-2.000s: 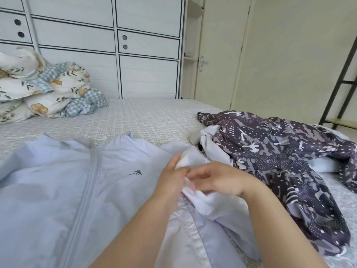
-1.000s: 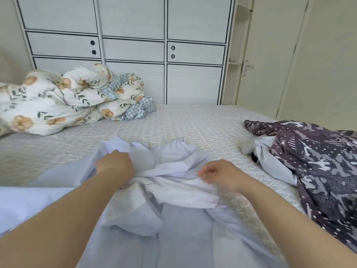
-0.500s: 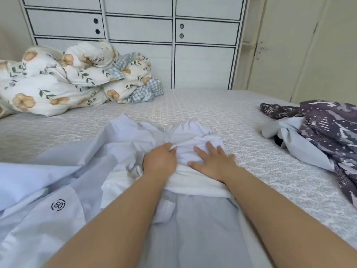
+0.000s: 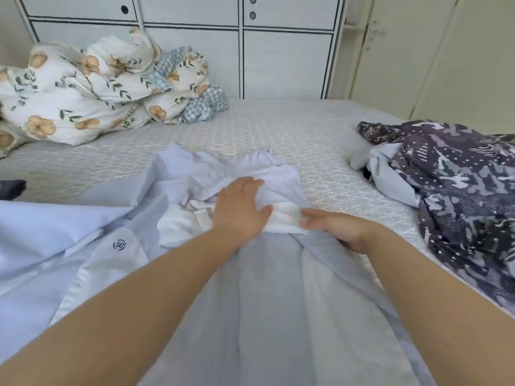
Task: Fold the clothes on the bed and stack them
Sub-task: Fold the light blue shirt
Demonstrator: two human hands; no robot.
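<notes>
A pale blue jacket lies spread across the near part of the bed, its upper end bunched into a white and blue heap. My left hand lies flat on that heap, fingers spread and pressing down. My right hand is just to its right, fingertips pinching the white folded edge of the jacket. A dark camouflage-print garment lies crumpled at the right side of the bed, over a light grey piece.
A floral duvet with a checked blue lining is piled at the far left of the bed. White wardrobe doors stand behind the bed. A dark item shows at the left edge.
My left hand has opened and spread flat higher on the bunched fabric. My right hand has pulled back toward me and closed its fingertips on the white edge.
</notes>
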